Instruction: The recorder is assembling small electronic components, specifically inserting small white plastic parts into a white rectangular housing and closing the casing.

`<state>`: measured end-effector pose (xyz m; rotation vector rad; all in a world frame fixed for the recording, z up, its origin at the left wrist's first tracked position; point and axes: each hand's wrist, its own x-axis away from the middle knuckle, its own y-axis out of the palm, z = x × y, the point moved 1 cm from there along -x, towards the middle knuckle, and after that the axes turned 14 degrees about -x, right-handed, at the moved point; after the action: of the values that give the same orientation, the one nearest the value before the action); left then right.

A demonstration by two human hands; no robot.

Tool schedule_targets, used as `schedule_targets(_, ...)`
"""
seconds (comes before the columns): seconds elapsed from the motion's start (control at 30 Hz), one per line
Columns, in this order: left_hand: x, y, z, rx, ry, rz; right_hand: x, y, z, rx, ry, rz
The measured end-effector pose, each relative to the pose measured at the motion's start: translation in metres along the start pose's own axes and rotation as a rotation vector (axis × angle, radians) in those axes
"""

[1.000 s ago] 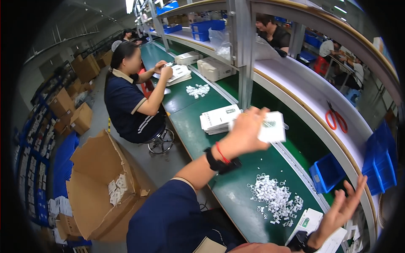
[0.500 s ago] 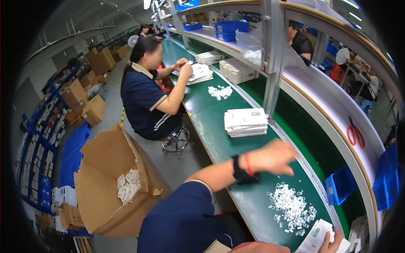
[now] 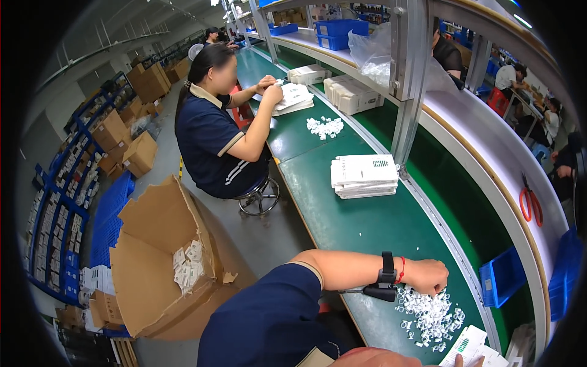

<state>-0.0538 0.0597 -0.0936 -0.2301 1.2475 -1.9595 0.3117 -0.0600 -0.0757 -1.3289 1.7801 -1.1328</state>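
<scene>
My left hand [image 3: 427, 276] reaches down to the far edge of a loose pile of small white plastic ring-shaped pieces [image 3: 430, 318]. Its fingers are curled and drawn together at the pile; what lies between them is hidden. At the bottom edge, the tips of my right hand [image 3: 460, 361] show on a flat white printed carton [image 3: 469, 344] with a green mark, and the rest of that hand is cut off. Beyond my left arm, a stack of similar flat white cartons [image 3: 365, 176] lies on the green worktable [image 3: 306, 177].
A co-worker [image 3: 214, 134] sits farther along the table, handling white cartons beside another small pile of pieces [image 3: 325, 127]. A big cardboard box [image 3: 143, 269] stands at left. On the right are a shelf [image 3: 489, 144], red-handled scissors [image 3: 531, 205] and a blue bin [image 3: 502, 276].
My left hand has come down from above the table onto the pile, its fingers now curled. The right hand has slipped lower, nearly out of view. The view has shifted slightly.
</scene>
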Motion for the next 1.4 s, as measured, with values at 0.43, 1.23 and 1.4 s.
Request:
schedule_targets(0.43, 0.003, -0.016, 0.007, 0.014, -0.126, 0.083, -0.004, -0.010, 0.021, -0.041, 0.112, 0.049)
schedule_targets(1.23, 0.004, -0.005, 0.005, 0.059, 0.042, 0.078, -0.018, 0.028, -0.142, -1.802, -0.251, -0.421)
schedule_targets(1.4, 0.007, -0.011, 0.005, 0.085, 0.075, 0.025, -0.030, 0.043, -0.118, -1.880, -0.105, -0.393)
